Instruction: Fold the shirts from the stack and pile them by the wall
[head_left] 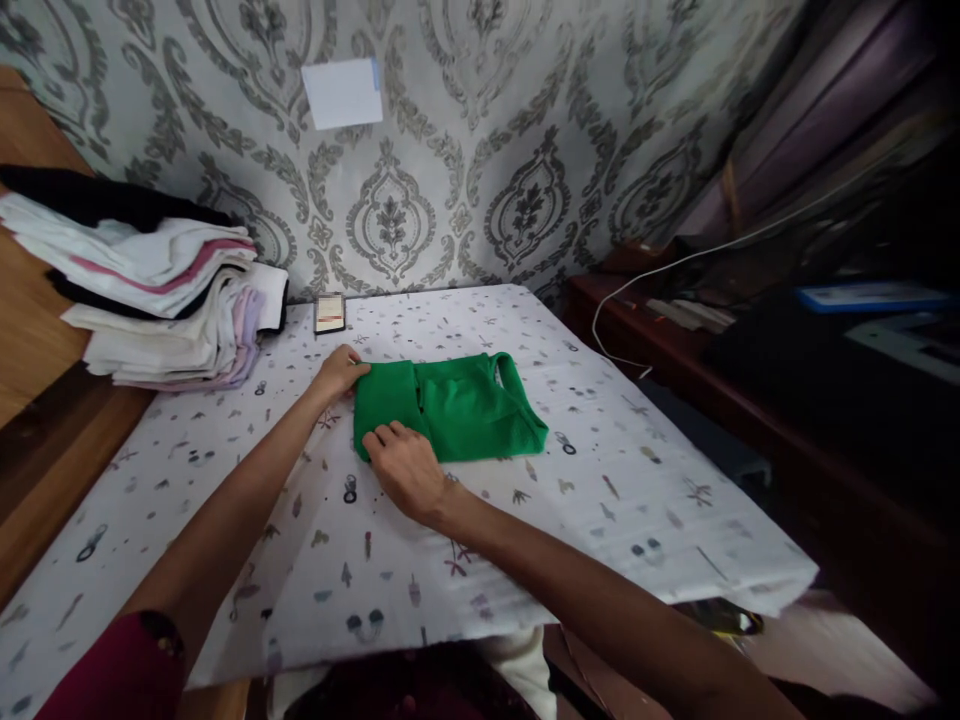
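A green knit top (480,405) lies folded on the patterned white cloth (495,560), its left end turned over into a second layer and a banded opening at its right end. At the far left corner of the top, my left hand (339,372) pinches the fabric between thumb and fingers. My right hand (405,468) rests over the near left edge, its fingers bent and pressed onto the folded layer. Its thumb is mostly hidden.
A tall stack of folded clothes (180,300) stands at the left. Near the wall lies a small phone-like rectangle (329,313). A white cable (675,262) hangs over a dark reddish desk (600,300) on the right. White paper (343,94) is on the wall.
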